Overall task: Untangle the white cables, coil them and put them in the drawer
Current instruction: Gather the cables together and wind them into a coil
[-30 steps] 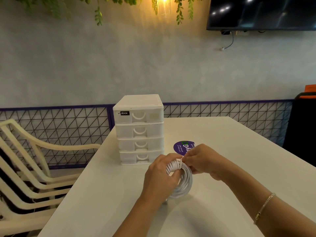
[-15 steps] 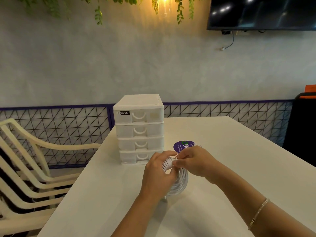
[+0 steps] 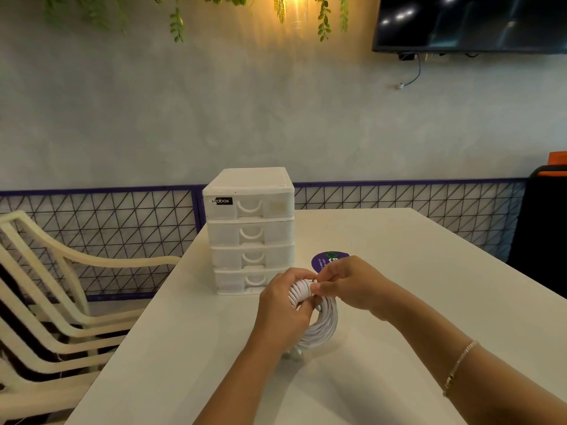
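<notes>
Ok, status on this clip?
Left hand grips white cable coil, right hand pinches its wrap. Drawer unit all shut. Nothing in the way.

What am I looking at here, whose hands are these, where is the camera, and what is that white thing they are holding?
There is no machine here. A person wears one wide-angle camera on the head, looking forward and down, so you see that person's own two arms reaching in from below. The left hand grips a coiled white cable and holds it just above a white table. The right hand pinches the cable at the top of the coil, where it is wound round the bundle in tight turns. A short end of cable hangs below the coil. Behind the hands stands a white four-drawer plastic organizer, all drawers shut. A round purple sticker lies on the table beside it. Stacked cream plastic chairs stand at the left.
</notes>
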